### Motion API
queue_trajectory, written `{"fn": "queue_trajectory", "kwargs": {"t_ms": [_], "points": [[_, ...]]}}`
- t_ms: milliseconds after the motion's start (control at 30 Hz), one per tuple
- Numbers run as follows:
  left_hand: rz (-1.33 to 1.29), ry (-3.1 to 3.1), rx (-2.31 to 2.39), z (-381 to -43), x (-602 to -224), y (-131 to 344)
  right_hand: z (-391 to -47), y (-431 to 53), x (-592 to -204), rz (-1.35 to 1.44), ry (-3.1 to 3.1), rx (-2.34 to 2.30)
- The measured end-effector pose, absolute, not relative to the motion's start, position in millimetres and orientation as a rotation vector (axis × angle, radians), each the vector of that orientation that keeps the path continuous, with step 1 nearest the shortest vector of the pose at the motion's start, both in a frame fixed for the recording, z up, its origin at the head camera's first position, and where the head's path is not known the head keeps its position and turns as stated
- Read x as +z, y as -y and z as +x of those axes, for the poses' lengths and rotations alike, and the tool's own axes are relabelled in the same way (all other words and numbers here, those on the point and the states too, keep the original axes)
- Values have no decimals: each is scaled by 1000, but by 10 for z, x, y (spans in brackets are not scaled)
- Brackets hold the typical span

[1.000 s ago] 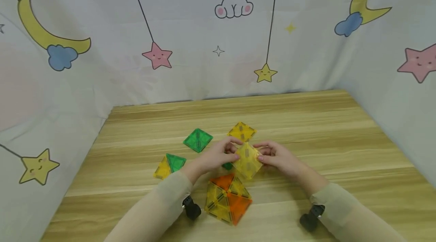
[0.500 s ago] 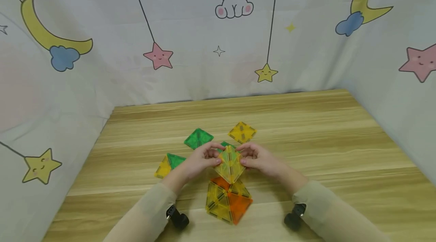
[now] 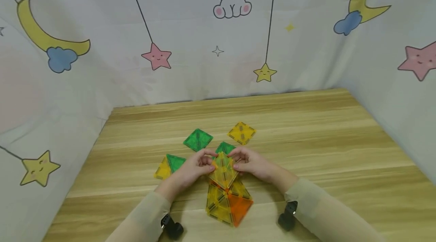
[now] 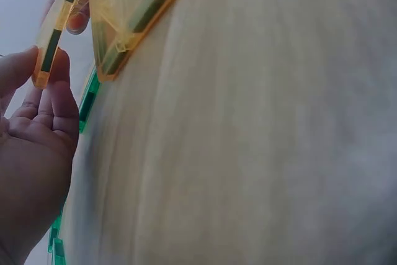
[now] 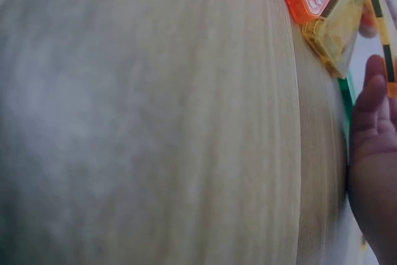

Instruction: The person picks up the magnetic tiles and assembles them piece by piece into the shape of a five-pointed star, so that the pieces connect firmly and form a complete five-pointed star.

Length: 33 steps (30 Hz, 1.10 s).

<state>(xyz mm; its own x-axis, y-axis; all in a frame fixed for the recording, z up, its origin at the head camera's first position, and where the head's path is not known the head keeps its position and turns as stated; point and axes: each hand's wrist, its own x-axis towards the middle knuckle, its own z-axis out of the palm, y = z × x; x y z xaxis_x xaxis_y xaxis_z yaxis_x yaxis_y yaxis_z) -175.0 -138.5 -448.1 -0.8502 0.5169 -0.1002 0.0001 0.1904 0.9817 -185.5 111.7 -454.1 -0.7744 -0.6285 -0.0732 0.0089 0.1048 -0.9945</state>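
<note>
Between both hands a pair of joined yellow triangular magnetic tiles (image 3: 223, 174) stands tilted, its lower tip right at the top of a low built shape of yellow magnetic tiles (image 3: 218, 207) with an orange tile (image 3: 240, 208) on its right side. My left hand (image 3: 198, 166) pinches the pair's left corner; the left wrist view has thumb and fingers on the tile edge (image 4: 52, 51). The right corner is pinched by my right hand (image 3: 253, 164), whose fingers (image 5: 371, 94) show beside the edge in the right wrist view. The held pair hides the built shape's far side.
Just behind the hands lies a green tile (image 3: 225, 147). Farther back are a green tile pair (image 3: 198, 140) and a yellow tile pair (image 3: 242, 133). Left of the left hand, a green triangle (image 3: 175, 162) adjoins a yellow one (image 3: 162, 168). A printed curtain (image 3: 190, 79) borders the wooden table (image 3: 323, 128).
Both hands have carried the yellow tile pair leftward and toward the body, from right of the built shape to its top. The loose tiles stay where they were.
</note>
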Motion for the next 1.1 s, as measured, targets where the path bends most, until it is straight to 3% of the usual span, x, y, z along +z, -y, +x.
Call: {"fn": "queue_trajectory", "kwargs": {"t_ms": [533,1100], "points": [[641,-2324,1386,-1670,-4484,1375,-1823,-1109,-4505,-723,-2243,-1345],[562,-2415,1392,-1715,-4488,1372,-1869,-1125,-4504,-705,-2343,-1360]]}}
